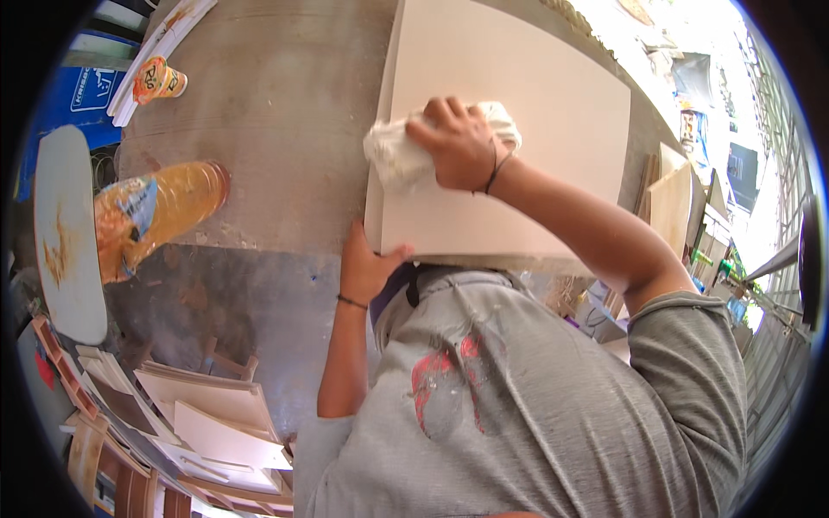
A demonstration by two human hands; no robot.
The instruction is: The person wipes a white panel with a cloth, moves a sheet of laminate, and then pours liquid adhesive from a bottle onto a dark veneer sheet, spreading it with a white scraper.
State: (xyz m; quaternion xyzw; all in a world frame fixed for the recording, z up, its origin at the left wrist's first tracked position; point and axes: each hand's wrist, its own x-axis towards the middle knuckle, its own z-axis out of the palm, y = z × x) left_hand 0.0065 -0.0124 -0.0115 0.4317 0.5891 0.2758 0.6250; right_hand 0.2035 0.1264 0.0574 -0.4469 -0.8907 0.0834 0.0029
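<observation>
Shirt: grey, red-stained cloth of the person's chest [518, 406] fills the lower frame, nearest the lens
Left hand: left hand [367, 263] clasps the near left corner of the pale board [535, 112]; thumb lies on the top face, the other fingers go under the edge and are hidden, so a pinch on the corner
Right hand: right hand [462, 142] sits flat on a bunched white rag [397, 155], fingers curled and close together over the wad, pressing it onto the board near its left edge
Board, place: lies flat on the grey worktop [276, 104], its near edge at or past the worktop's near edge, above the person's chest
Board, handling: judged stiff, thin and fairly light, smooth-faced so likely to slide; best held by an edge or corner
Rag, handling: soft, crumples to the palm, no grip trouble
Left of worktop: orange drink bottle [151, 216] lying on its side near the left edge; a small orange cup [155, 79] at the far left corner
</observation>
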